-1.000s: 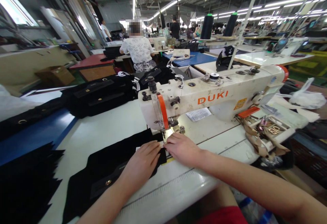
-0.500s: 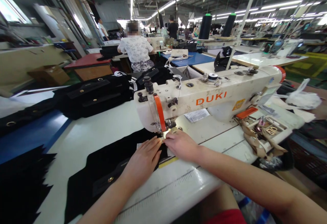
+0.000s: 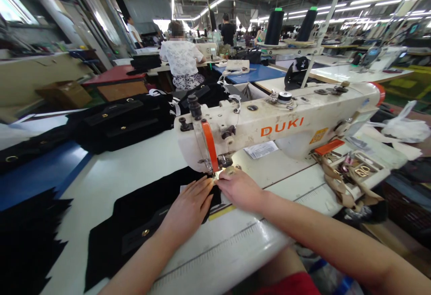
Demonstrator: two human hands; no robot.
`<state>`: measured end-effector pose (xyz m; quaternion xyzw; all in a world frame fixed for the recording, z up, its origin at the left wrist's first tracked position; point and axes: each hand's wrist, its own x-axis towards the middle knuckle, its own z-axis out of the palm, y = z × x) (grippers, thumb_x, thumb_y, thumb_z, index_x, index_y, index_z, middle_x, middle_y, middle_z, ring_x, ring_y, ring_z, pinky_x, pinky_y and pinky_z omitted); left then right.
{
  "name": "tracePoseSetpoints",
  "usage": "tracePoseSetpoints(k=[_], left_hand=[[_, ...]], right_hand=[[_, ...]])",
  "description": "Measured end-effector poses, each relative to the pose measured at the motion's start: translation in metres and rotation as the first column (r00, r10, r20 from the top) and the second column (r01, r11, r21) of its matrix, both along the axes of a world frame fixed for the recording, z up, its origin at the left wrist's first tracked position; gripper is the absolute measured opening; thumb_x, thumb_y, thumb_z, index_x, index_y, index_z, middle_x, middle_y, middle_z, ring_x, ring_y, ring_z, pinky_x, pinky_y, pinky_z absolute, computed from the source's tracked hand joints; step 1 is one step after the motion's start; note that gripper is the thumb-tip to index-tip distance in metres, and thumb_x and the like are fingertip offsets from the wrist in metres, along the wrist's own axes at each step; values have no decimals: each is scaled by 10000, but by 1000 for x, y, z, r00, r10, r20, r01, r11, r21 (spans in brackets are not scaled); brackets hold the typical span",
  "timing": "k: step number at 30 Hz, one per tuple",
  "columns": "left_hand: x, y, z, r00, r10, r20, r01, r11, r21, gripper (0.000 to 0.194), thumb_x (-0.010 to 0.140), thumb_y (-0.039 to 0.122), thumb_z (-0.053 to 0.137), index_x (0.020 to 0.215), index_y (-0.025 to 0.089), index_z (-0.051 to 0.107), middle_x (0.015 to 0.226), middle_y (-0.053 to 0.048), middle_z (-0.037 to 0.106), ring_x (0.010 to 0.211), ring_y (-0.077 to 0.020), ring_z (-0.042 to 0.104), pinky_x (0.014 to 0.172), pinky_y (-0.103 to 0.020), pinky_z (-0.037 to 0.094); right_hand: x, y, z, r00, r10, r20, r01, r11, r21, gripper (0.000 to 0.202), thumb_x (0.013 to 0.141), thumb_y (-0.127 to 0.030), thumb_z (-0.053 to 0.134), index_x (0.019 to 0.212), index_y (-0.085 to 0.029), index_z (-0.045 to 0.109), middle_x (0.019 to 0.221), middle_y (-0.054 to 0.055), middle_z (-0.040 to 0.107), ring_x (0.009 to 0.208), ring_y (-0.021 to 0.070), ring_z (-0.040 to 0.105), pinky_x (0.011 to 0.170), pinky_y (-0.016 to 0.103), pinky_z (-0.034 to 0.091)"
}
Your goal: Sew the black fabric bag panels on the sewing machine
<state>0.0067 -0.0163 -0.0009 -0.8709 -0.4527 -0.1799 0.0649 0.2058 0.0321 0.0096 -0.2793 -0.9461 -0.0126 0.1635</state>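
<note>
Matte black flat fabric panel [image 3: 134, 209], stepped edge, small gold-toned metal fitting [image 3: 145, 232], lies lower left of centre. Left hand [image 3: 188, 205] rests flattened on it. Right hand [image 3: 240, 189] curls beneath cream, scuffed, hard-shelled sewing machine [image 3: 249, 126]; cannot tell if gripping.

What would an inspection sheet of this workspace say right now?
Surface: white tabletop, ruler markings along its near edge.
Job's things: black fabric reaching the needle area of the sewing machine.
Clutter: paper slip under the machine arm; tray of metal fittings with tan straps at right.
Hands: left hand flat on the fabric; right hand beside the needle area, grip unclear.
Cables: nothing seen on the tabletop.
Surroundings: co-worker ahead, back turned; black pieces piled beyond the fabric.
</note>
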Motion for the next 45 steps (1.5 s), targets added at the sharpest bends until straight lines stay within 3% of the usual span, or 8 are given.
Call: tracePoseSetpoints(k=[22, 27, 31, 34, 36, 40, 43, 45], left_hand=[[-4, 20, 3, 999, 40, 22, -38, 997, -62, 399, 945, 314, 400, 1188, 103, 637, 1199, -157, 670, 1115, -272, 628, 998, -456, 490], [-8, -6, 5, 996, 78, -37, -81, 993, -84, 379, 940, 282, 411, 1238, 152, 606, 1274, -117, 635, 1190, -235, 584, 1022, -433, 468], [-16, -42, 22, 991, 87, -105, -92, 995, -39, 445, 924, 339, 469, 1339, 186, 516, 1378, -99, 554, 1329, -257, 446, 1093, -498, 364], [-35, -72, 37, 969, 224, -102, -221, 975, 37, 672, 863, 472, 542, 1446, 183, 374, 1476, -132, 428, 1392, -313, 336, 1115, -552, 293], [-54, -95, 36, 948, 295, -121, -296, 955, 17, 797, 778, 543, 607, 1458, 210, 360, 1486, -132, 413, 1363, -340, 381, 1080, -533, 364], [-98, -132, 17, 927, 308, -216, -332, 939, -88, 562, 736, 320, 579, 1296, 269, 576, 1301, -65, 623, 1112, -290, 635, 899, -391, 559], [-130, -117, 31, 904, 388, -180, -414, 900, -136, 464, 698, 181, 471, 1098, 262, 691, 1108, -36, 723, 968, -261, 698, 853, -366, 582], [-153, -80, 71, 828, 554, -84, -561, 820, -113, 396, 730, 189, 424, 1009, 230, 702, 981, -48, 748, 880, -269, 714, 815, -412, 588]], right_hand=[[1, -3, -4, 999, -13, -42, 13, 1000, -6, 163, 924, -142, 499, 863, -131, 650, 850, 77, 633, 843, 211, 521, 815, 332, 415], [8, -11, -2, 985, 6, -171, -3, 1000, 21, 172, 900, -128, 505, 851, -142, 669, 816, 69, 631, 782, 192, 502, 748, 305, 421], [11, -16, -7, 959, 41, -282, -38, 999, 16, 173, 890, -124, 511, 876, -157, 680, 843, 68, 634, 814, 192, 510, 760, 305, 431], [11, -19, -7, 950, 57, -306, -62, 998, -7, 180, 894, -124, 508, 891, -164, 683, 846, 68, 636, 827, 194, 521, 768, 314, 444], [11, -21, -6, 942, 70, -328, -81, 996, -20, 187, 898, -124, 500, 908, -165, 683, 844, 69, 637, 826, 194, 528, 768, 318, 454], [11, -26, -4, 925, 85, -370, -107, 994, -39, 210, 913, -129, 474, 908, -161, 682, 821, 74, 638, 810, 193, 539, 756, 321, 467], [9, -27, -4, 926, 75, -370, -111, 991, -76, 216, 920, -137, 468, 916, -169, 681, 819, 75, 635, 818, 193, 547, 754, 318, 468], [8, -27, -5, 927, 67, -369, -111, 989, -99, 207, 910, -129, 477, 923, -172, 679, 827, 74, 634, 826, 194, 551, 758, 315, 467]])
